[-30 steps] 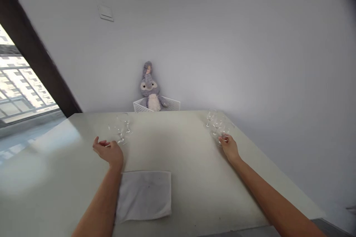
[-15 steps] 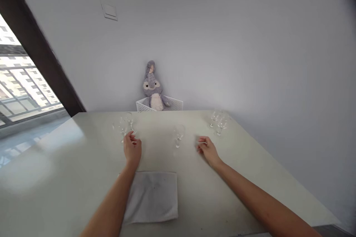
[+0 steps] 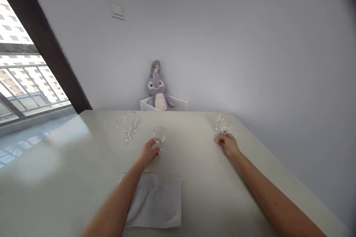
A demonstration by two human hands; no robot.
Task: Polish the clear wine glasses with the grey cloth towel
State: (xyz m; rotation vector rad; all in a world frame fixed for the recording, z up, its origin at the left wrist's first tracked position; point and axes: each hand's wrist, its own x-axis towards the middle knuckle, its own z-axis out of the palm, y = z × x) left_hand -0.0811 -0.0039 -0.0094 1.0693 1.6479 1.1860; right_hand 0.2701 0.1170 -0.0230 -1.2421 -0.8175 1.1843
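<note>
Glass (image 3: pixel 159 132) in left hand (image 3: pixel 158 145); right hand (image 3: pixel 229 144) near edge (image 3: pixel 259 142), grip unclear; open tabletop (image 3: pixel 191 144) between

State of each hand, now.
Left hand: closed on a glass.
Right hand: at the right-side glasses, fingers blurred; grip cannot be told.

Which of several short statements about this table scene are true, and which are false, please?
1. The left hand holds a clear glass. True.
2. The grey cloth hangs over the basket. False: it lies on the table, partly behind the left forearm.
3. The plush toy sits in the basket. True.
4. The right hand rests on the cloth. False: it is by the right-side glasses.
</note>
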